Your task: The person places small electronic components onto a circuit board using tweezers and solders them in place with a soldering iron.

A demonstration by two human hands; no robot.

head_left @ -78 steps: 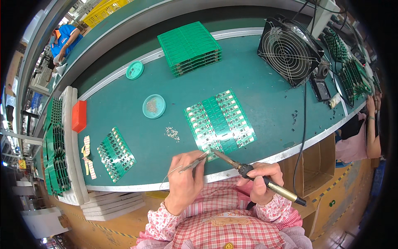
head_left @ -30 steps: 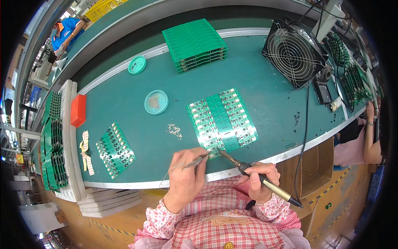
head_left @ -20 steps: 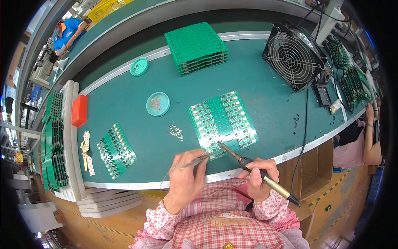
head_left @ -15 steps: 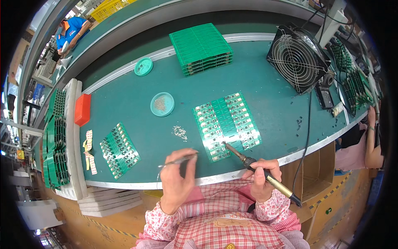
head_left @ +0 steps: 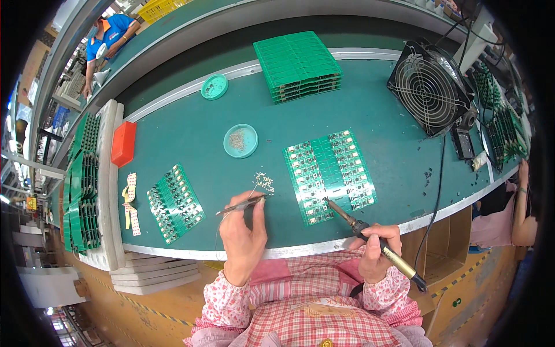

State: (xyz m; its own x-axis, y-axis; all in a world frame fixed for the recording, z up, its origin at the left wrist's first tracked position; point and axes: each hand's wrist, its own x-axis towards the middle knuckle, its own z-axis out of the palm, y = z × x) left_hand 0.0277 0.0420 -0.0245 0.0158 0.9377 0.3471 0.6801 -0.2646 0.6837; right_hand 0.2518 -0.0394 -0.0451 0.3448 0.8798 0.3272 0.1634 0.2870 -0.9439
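My left hand [head_left: 243, 240] pinches dark tweezers [head_left: 243, 205], whose tips are just below a small heap of tiny pale components [head_left: 265, 184] on the bench. A thin wire [head_left: 217, 238] also loops from this hand. In my right hand [head_left: 377, 248] is a soldering iron [head_left: 399, 263], its tip pointing left and away from me over the lower part of a green circuit board [head_left: 306, 176]. Whether that tip touches the board I cannot tell. Rows of small parts line the board. Left of my left hand lies a smaller populated circuit board [head_left: 176, 203].
Two turquoise dishes [head_left: 251, 151] hold small parts. Behind them stands a stack of green boards [head_left: 300, 58]. A black fan [head_left: 430, 89] is at the right, with a cable hanging down. On the left are a red box [head_left: 124, 144] and racked boards [head_left: 84, 196]. Other people work nearby.
My left hand has moved away from me, bringing the tweezers closer to the component heap. The iron's tip keeps about the same spot over the board. The whole view has shifted slightly.
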